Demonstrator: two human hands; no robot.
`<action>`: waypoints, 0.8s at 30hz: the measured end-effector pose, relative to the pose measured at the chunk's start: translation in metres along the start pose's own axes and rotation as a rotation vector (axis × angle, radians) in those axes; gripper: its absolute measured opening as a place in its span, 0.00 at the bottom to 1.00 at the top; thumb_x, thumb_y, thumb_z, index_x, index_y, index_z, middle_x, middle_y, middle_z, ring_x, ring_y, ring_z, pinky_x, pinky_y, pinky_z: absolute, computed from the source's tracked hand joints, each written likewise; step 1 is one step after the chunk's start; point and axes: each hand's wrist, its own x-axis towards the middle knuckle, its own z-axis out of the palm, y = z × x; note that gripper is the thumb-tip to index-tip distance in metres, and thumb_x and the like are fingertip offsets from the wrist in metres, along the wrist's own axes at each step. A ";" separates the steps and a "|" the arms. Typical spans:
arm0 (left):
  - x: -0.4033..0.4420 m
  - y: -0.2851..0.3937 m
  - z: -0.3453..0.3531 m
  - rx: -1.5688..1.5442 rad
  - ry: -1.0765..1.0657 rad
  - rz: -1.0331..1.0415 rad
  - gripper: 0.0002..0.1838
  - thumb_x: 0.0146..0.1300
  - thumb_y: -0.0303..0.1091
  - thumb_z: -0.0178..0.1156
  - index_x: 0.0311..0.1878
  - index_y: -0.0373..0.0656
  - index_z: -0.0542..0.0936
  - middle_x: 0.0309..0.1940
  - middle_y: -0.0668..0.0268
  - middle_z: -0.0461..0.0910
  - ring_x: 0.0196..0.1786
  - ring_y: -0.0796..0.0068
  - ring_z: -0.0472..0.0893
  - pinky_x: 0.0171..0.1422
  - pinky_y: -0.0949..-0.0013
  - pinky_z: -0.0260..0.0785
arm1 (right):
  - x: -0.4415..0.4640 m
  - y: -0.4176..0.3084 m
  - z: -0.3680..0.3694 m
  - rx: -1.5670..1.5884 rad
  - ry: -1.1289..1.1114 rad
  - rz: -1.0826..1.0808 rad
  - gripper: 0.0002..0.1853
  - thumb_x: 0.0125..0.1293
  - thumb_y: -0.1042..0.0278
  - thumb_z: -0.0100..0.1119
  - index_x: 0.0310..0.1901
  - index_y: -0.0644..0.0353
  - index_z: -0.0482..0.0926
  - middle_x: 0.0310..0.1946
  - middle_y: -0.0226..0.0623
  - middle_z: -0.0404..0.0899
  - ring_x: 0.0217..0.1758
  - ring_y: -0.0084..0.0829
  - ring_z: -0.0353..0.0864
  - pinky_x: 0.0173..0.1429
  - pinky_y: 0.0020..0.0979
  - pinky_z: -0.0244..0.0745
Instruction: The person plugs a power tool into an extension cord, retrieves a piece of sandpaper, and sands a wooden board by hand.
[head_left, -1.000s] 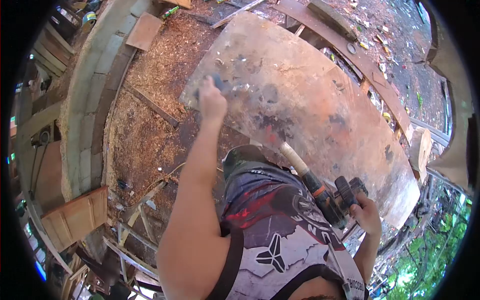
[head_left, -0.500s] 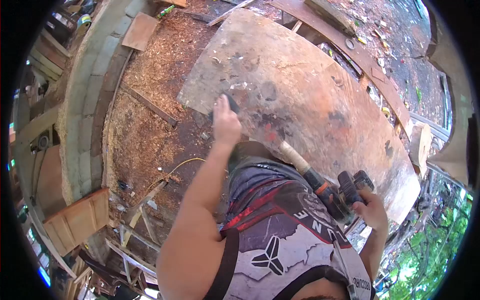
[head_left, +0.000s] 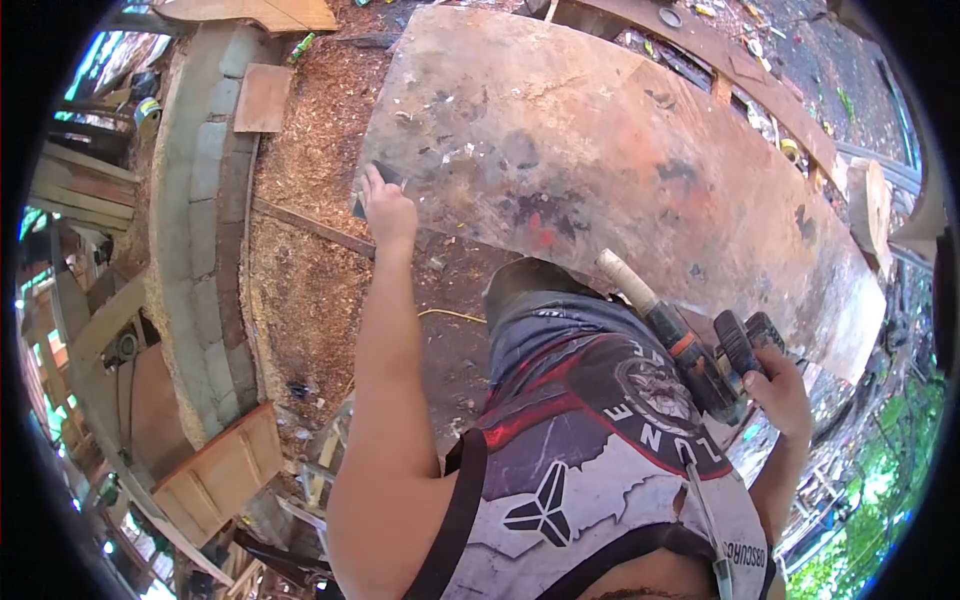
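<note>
My left hand [head_left: 392,212] is at the left edge of a large stained wooden board [head_left: 600,130], its fingers closed on a small dark flat piece [head_left: 386,173]. Part of that piece is hidden under the fingers, and its kind is unclear. On the right, my right hand [head_left: 782,398] is wrapped around the black grip of a dark handheld power tool [head_left: 690,352]. The tool has an orange band and a tan tube-like nozzle [head_left: 626,278] that points at the board's near edge. Pale flecks and dark and red stains mark the board's surface.
Wood shavings [head_left: 315,190] cover the ground left of the board, with a narrow wooden strip [head_left: 315,228] across them. Further left runs a low block wall [head_left: 205,180]. A yellow cord [head_left: 450,314] lies near my legs. A wooden panel [head_left: 222,472] leans at lower left.
My left hand has moved left with the dark piece, reaching the board's left edge. The view has shifted, and my right hand keeps its hold on the power tool.
</note>
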 end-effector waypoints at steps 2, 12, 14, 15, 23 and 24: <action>-0.007 0.008 0.000 0.030 0.026 -0.087 0.13 0.59 0.29 0.54 0.36 0.29 0.85 0.73 0.36 0.61 0.74 0.37 0.64 0.79 0.44 0.53 | 0.001 -0.002 0.007 -0.026 0.007 -0.033 0.43 0.54 0.24 0.67 0.42 0.69 0.82 0.27 0.26 0.74 0.31 0.20 0.73 0.35 0.26 0.66; 0.041 0.040 -0.026 -0.261 0.131 -0.141 0.30 0.58 0.26 0.52 0.64 0.19 0.68 0.60 0.34 0.73 0.65 0.37 0.72 0.74 0.52 0.61 | -0.012 -0.010 0.012 0.039 0.037 0.068 0.44 0.54 0.28 0.69 0.49 0.72 0.82 0.33 0.37 0.83 0.40 0.26 0.80 0.47 0.32 0.74; -0.014 0.098 0.017 -0.290 0.089 0.248 0.29 0.56 0.35 0.60 0.58 0.22 0.76 0.66 0.33 0.69 0.70 0.37 0.68 0.77 0.46 0.56 | -0.015 0.008 0.013 0.016 0.115 0.057 0.44 0.55 0.27 0.67 0.47 0.71 0.83 0.31 0.34 0.82 0.37 0.24 0.79 0.42 0.31 0.74; -0.042 0.143 0.006 -0.326 -0.053 0.436 0.21 0.56 0.38 0.61 0.45 0.27 0.84 0.69 0.35 0.66 0.73 0.41 0.65 0.79 0.45 0.52 | -0.016 0.014 0.012 0.081 0.123 0.128 0.42 0.56 0.27 0.67 0.45 0.71 0.83 0.30 0.33 0.81 0.35 0.23 0.78 0.40 0.30 0.73; 0.054 0.206 0.082 -0.239 -0.032 0.763 0.17 0.58 0.32 0.57 0.46 0.33 0.86 0.61 0.44 0.77 0.63 0.49 0.77 0.72 0.53 0.64 | -0.041 0.047 0.010 0.232 0.166 0.201 0.40 0.58 0.28 0.65 0.43 0.70 0.84 0.27 0.31 0.79 0.32 0.23 0.77 0.36 0.29 0.71; 0.101 0.216 0.023 -0.131 -0.472 0.445 0.15 0.60 0.36 0.58 0.41 0.35 0.87 0.46 0.45 0.84 0.50 0.50 0.84 0.58 0.54 0.74 | -0.044 0.056 0.013 0.251 0.182 0.207 0.40 0.58 0.28 0.65 0.43 0.70 0.84 0.27 0.31 0.79 0.32 0.23 0.77 0.36 0.29 0.71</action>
